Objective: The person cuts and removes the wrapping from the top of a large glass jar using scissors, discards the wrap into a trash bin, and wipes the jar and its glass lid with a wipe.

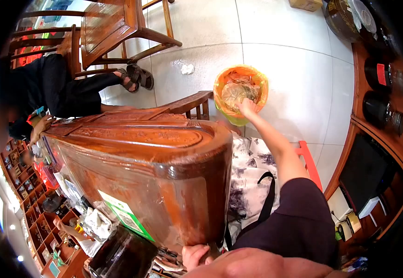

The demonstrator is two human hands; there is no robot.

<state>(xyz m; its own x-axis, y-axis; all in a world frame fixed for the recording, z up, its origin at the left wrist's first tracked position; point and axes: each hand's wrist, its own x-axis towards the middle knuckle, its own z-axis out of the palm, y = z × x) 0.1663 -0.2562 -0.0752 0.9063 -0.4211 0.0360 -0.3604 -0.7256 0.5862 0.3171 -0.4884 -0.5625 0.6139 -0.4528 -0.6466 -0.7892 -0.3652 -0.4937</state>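
My right hand (247, 107) reaches down into a waste bin (217, 92) lined with a yellow-orange bag. Its fingers look closed on a crumpled, see-through plastic bag (235, 94) among the rubbish; the fingertips are partly hidden. Nearer to me, my left hand (195, 257) is curled at the edge of a large, glossy carved wooden table (178, 185). That hand seems to grip the edge, though its inner side is out of sight.
A person in dark clothes (53, 88) sits across the table, near wooden chairs (109, 32). White crumpled tissue (187, 69) lies on the tiled floor (294, 83). A green-and-white card (125, 215) and dark box (122, 252) are by the table. Dark jars (376, 111) stand on shelving.
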